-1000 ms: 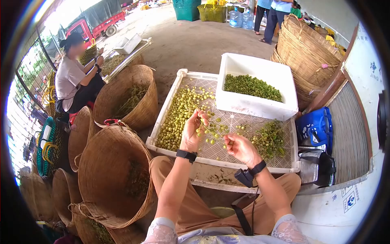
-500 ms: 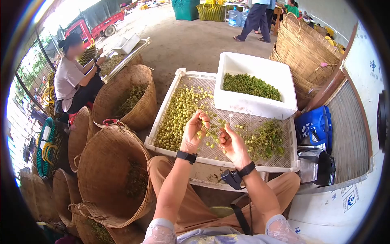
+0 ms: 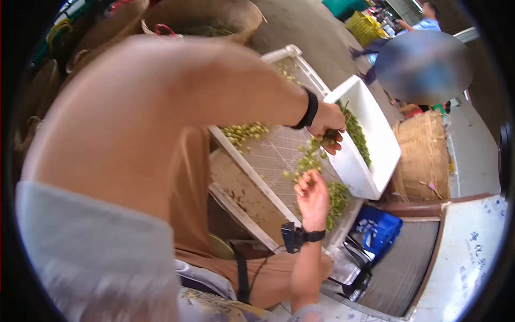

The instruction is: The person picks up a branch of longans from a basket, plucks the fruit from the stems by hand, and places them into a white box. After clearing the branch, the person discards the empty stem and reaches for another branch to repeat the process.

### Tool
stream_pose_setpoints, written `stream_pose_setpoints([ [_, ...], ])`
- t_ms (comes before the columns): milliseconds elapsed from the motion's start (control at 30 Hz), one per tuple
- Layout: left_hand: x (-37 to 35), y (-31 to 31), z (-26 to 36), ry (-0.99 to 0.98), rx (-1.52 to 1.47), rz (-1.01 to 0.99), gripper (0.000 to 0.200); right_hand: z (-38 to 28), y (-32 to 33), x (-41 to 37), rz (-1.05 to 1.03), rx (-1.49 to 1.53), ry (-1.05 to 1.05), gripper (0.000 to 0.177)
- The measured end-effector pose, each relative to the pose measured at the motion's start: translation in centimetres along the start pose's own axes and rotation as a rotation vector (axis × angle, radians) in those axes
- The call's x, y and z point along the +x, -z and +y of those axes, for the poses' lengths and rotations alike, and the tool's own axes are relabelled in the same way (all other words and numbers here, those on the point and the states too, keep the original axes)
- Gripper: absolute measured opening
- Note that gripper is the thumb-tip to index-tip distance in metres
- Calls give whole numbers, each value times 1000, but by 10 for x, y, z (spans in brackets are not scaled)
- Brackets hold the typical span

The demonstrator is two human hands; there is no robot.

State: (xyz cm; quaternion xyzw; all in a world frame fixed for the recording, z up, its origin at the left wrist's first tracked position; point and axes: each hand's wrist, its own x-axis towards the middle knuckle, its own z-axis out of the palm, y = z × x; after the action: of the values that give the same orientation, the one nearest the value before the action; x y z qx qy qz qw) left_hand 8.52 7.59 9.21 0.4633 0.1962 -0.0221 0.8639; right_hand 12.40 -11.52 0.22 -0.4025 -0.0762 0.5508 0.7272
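Observation:
My left hand [image 3: 328,122] reaches across at the near side of a white foam box [image 3: 386,172]. Its fingers are closed on a dark green sprig [image 3: 331,137], partly hidden by the hand. Below it, my right hand [image 3: 313,194] has curled fingers beside a cluster of green berries [image 3: 309,158]; whatever they hold I cannot make out. Under both hands lies a white mesh tray [image 3: 256,188]. It bears loose yellow-green berries [image 3: 238,134] on the left and a pile of berry sprigs [image 3: 338,199] on the right. Small green berries [image 3: 358,134] lie inside the box.
Tall woven baskets [image 3: 424,155] stand beyond the box, others at upper left. A blue bag [image 3: 378,228] sits right of the tray, by a ribbed panel [image 3: 405,268]. People stand at the upper right, one in a light blue shirt [image 3: 427,24].
The view has turned and tilted. My left hand has swung over to the right, from the middle of the tray to the foam box. My hands are no longer side by side.

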Motion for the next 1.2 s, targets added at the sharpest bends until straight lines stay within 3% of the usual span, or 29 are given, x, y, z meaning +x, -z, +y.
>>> stream_pose_setpoints([
  [100,54,15,-9,-201,318,-322,13,-6,2,-4,19,-89,39,10],
  [167,3,-15,9,-7,113,-111,14,-8,7,-3,38,-115,57,9],
  [300,-10,-15,6,-92,98,-42,13,1,13,-4,107,-65,102,11],
  [367,-9,-7,-1,-99,112,6,15,8,29,1,54,107,-27,10],
  [433,-8,6,-11,-246,-155,-125,17,11,30,0,6,134,-6,13],
  [633,-9,21,-54,-398,-440,-131,18,0,11,0,-34,239,17,27],
  [767,-1,32,-81,-325,-790,-258,17,-4,7,1,-125,346,3,29],
  [1200,-2,47,-92,-339,-822,-270,16,0,16,-3,-70,387,81,14],
])
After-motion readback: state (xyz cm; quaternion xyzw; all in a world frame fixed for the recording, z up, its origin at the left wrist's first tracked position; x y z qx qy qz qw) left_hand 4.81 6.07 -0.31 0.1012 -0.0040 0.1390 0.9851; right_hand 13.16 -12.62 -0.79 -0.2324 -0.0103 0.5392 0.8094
